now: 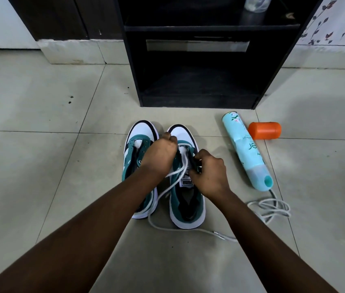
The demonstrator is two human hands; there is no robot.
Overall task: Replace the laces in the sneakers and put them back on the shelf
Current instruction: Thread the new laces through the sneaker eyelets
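Two green, white and black sneakers stand side by side on the tiled floor, toes pointing away from me: the left sneaker [134, 149] and the right sneaker [188, 208]. My left hand [160, 154] hovers over the right sneaker's front eyelets, fingers curled and pinching the white lace [167, 190]. That lace trails off behind the heels across the floor. My right hand [208, 173] grips the right sneaker's right eyelet flap beside the tongue. A second white lace [270, 209] lies coiled on the floor to the right.
A black open shelf unit [199, 81] stands just beyond the sneakers, its bottom compartment dark. A light-blue spray can [246, 152] lies on its side to the right, with an orange cap [264, 130] beside it. A plastic bottle [256, 4] sits on the upper shelf.
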